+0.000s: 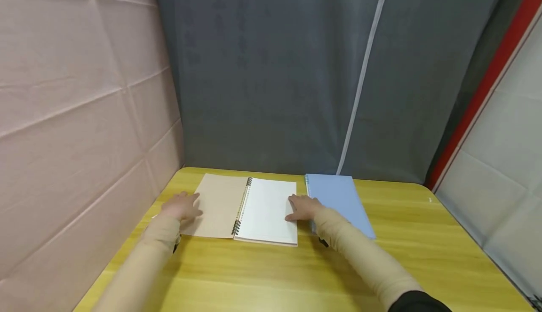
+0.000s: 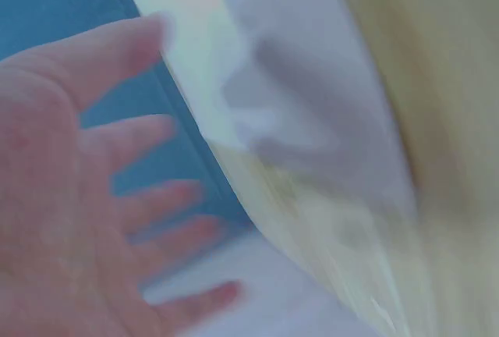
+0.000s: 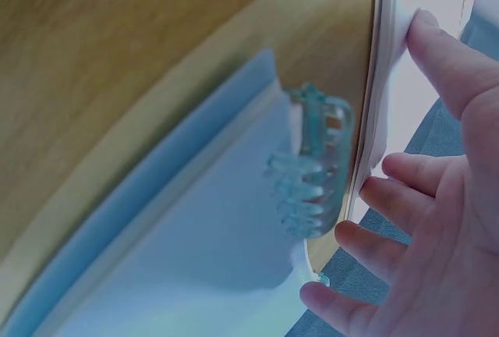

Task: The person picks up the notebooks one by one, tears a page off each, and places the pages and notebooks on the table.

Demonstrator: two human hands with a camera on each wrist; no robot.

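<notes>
An open spiral notebook [image 1: 247, 208] lies on the yellow table [image 1: 423, 236], its tan cover [image 1: 218, 204] folded out to the left and a blank white page [image 1: 267, 211] to the right. My left hand [image 1: 182, 206] rests flat on the tan cover's left edge. The blurred left wrist view shows this left hand [image 2: 101, 196] with its fingers spread. At the white page's right edge lies my right hand [image 1: 302, 208], fingers straight. In the right wrist view the thumb [image 3: 440, 48] touches the page stack's edge [image 3: 382, 79]. A closed blue notebook [image 1: 338, 199] lies just right of that hand.
A translucent teal claw clip [image 3: 312, 169] sits beside the blue notebook [image 3: 195, 251], seen only in the right wrist view. A pink cloth wall [image 1: 76, 114] stands at the left and a grey curtain [image 1: 275, 67] behind. The table's right edge runs past [image 1: 478, 246].
</notes>
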